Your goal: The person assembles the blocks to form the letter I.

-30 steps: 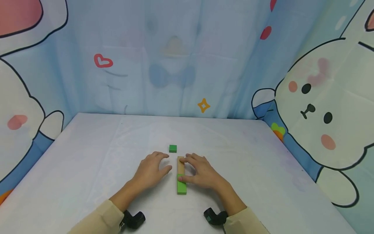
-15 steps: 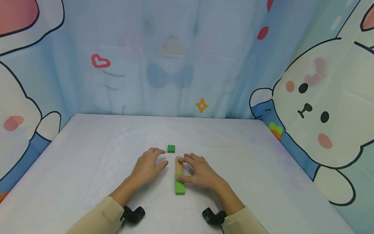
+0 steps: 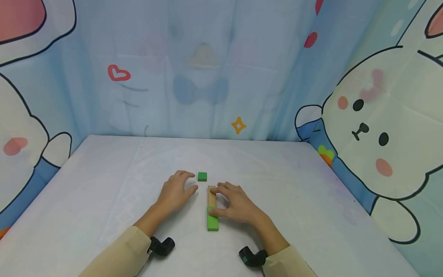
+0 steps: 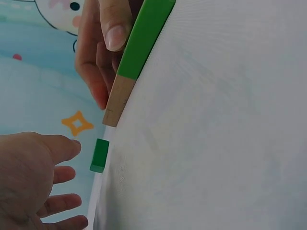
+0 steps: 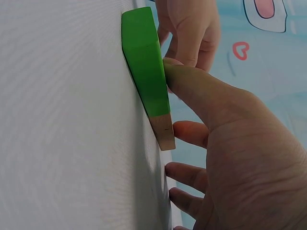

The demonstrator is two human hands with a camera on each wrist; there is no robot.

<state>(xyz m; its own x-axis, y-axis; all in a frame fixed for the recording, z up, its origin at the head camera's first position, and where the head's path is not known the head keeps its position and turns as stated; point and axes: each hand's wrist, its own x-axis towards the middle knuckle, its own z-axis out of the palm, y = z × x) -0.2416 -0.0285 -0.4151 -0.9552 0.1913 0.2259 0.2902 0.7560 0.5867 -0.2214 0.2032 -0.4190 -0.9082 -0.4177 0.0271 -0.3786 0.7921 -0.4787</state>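
A light green block and a plain wooden block lie end to end on the table, the wooden one farther away. My right hand is over their right side. In the right wrist view its thumb rests at the top of the green block, and the forefinger reaches the wooden block. Just beyond the pair sits a small darker green block. My left hand hovers left of that small block, fingers spread and thumb apart, holding nothing.
A white cloth covers the table. Behind it hangs a blue curtain printed with cartoon animals. Black wrist cameras, one by the left sleeve and one by the right sleeve, sit low over the cloth.
My left hand has moved a little forward, closer level with the small green block. The right hand keeps its place at the two blocks. The head view has shifted slightly.
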